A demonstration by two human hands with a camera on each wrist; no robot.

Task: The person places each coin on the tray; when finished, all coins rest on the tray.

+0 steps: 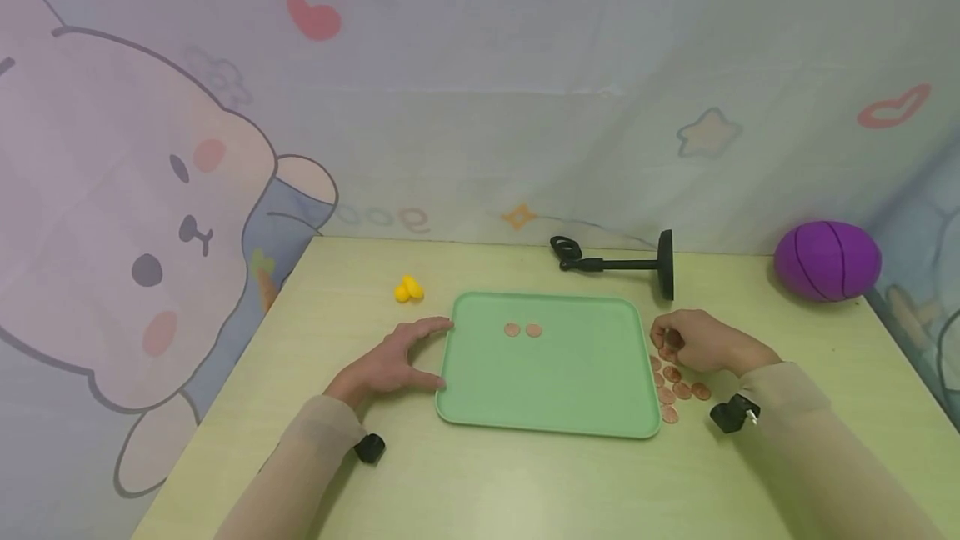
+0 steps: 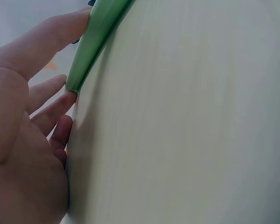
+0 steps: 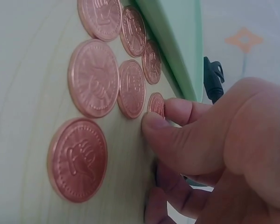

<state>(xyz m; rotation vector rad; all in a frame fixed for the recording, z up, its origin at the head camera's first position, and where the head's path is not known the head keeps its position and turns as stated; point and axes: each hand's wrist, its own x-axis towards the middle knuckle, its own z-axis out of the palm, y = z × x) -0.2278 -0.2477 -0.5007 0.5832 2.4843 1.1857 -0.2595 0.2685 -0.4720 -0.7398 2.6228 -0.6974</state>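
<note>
A light green tray (image 1: 547,390) lies on the table with two copper coins (image 1: 522,330) side by side on its far half. My left hand (image 1: 386,361) rests at the tray's left edge, thumb and fingers spread and their tips touching the rim (image 2: 91,46). Just beyond the right edge, my right hand (image 1: 693,340) bends over a group of loose copper coins (image 1: 681,390). Seen from the right wrist, the thumb and index finger pinch one copper coin (image 3: 156,103) at its edges, partly covering it. Several larger-looking coins (image 3: 93,78) lie flat nearer that camera.
Behind the tray lies a black stand (image 1: 626,265) with a round base. A purple ball (image 1: 827,261) sits at the table's far right corner. Small yellow pieces (image 1: 408,289) are at the back left. A printed cloth (image 1: 480,107) hangs behind the table.
</note>
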